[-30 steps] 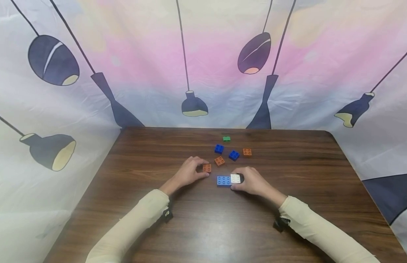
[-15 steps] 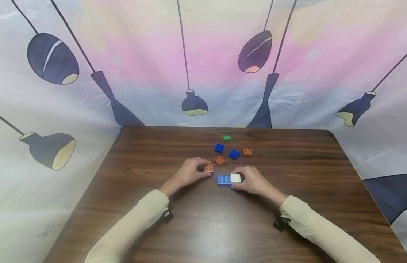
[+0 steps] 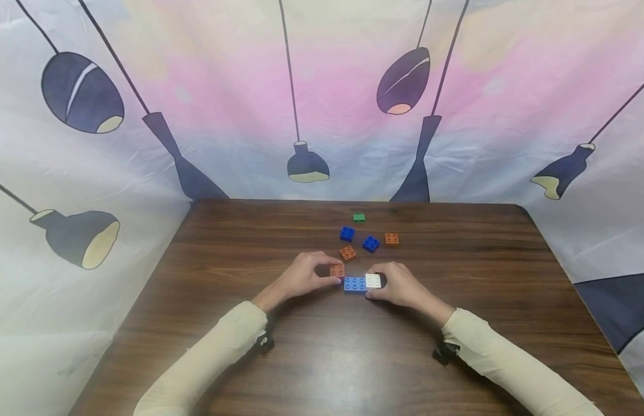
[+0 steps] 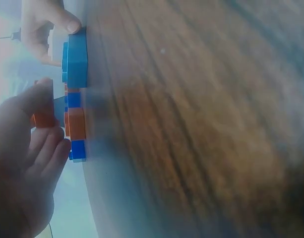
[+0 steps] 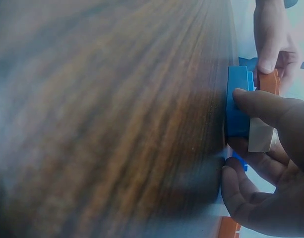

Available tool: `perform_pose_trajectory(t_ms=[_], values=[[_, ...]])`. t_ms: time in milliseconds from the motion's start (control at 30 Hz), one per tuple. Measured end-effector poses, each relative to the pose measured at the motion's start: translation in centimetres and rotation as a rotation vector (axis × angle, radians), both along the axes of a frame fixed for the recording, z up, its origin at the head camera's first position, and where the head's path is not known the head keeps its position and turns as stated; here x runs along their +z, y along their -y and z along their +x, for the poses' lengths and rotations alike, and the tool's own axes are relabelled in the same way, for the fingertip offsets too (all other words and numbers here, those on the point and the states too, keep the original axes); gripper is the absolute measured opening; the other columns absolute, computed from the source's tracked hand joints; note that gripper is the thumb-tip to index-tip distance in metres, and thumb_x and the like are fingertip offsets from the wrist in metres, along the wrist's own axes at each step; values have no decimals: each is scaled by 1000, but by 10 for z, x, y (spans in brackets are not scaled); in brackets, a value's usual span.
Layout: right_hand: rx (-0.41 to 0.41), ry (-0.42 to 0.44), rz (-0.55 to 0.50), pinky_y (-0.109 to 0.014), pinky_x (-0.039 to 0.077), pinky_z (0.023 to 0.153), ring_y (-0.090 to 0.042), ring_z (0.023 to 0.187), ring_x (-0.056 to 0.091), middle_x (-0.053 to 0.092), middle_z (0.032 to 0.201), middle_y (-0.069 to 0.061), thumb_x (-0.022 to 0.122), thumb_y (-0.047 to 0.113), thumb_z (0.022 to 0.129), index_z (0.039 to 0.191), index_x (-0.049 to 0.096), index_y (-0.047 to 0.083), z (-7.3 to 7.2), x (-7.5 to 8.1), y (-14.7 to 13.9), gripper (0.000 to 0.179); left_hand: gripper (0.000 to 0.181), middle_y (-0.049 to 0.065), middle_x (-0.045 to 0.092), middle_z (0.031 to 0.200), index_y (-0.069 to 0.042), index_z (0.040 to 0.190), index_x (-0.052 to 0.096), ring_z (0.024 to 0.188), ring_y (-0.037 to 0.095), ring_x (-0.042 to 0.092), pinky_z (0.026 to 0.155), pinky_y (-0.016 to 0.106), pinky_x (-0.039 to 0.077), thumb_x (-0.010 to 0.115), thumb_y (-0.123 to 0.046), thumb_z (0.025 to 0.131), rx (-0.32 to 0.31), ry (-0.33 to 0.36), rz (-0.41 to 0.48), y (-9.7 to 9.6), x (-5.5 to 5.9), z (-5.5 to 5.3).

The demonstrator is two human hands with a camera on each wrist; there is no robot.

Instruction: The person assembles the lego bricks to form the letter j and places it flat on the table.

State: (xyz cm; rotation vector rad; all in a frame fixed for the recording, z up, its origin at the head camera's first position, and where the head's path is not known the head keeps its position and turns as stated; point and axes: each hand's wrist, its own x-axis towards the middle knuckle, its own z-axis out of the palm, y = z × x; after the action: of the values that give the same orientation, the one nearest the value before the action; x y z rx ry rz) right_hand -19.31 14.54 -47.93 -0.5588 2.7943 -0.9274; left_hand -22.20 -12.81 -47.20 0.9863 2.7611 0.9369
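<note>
My left hand (image 3: 304, 274) pinches an orange toy brick (image 3: 337, 270) between thumb and fingers, just left of a light blue brick (image 3: 354, 285). In the left wrist view that orange brick (image 4: 43, 111) is raised off the table. A white brick (image 3: 373, 281) is stacked on the right end of the light blue one, leaving its left studs bare. My right hand (image 3: 402, 285) grips this pair from the right; in the right wrist view its thumb presses the light blue brick's side (image 5: 237, 116), below the white brick (image 5: 261, 135).
Behind the hands lie loose bricks on the wooden table (image 3: 238, 231): an orange one (image 3: 347, 252), two dark blue ones (image 3: 346, 233), another orange one (image 3: 391, 238) and a small green one (image 3: 358, 218). A printed cloth (image 3: 238, 104) hangs behind the table.
The left hand has carried its orange brick to the right, close to the light blue brick's left end. The right hand and the blue-and-white pair have stayed in place.
</note>
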Motion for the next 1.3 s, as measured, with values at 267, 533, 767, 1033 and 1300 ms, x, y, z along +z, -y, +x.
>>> perform_pose_trajectory(t_ms=[267,533,767,1033,1300], values=[[10,6,-15,-40,52,82,-13,89,62,72,97,4,89,22,78,112,74,11,0,0,-1,38,48,-2,71,121,-19,129,70,111,13,66,95,36,53,76,-47,91,-39,31,-12,-5,0,5],[12,7,-8,-42,52,84,-13,90,62,72,97,4,89,23,79,111,74,12,0,2,0,37,47,-4,72,117,-20,130,70,104,9,66,89,29,54,77,-44,90,-69,45,-27,-10,1,9],[11,3,-1,-42,52,84,-14,90,62,72,98,3,89,23,79,112,74,11,0,1,0,38,46,-6,71,111,-20,130,70,97,5,65,83,25,53,77,-43,90,-70,38,-45,-13,-2,10],[2,10,6,-45,52,89,-17,95,64,73,101,2,89,23,79,112,75,12,0,1,1,38,45,-5,72,111,-20,130,71,98,6,65,84,26,53,78,-40,90,-79,19,-58,-13,-3,10],[10,-1,1,-43,52,87,-14,92,64,73,98,3,89,23,78,110,75,12,0,3,1,37,45,-5,72,113,-20,129,71,101,7,65,90,28,52,78,-40,90,-70,27,-70,-13,-3,9]])
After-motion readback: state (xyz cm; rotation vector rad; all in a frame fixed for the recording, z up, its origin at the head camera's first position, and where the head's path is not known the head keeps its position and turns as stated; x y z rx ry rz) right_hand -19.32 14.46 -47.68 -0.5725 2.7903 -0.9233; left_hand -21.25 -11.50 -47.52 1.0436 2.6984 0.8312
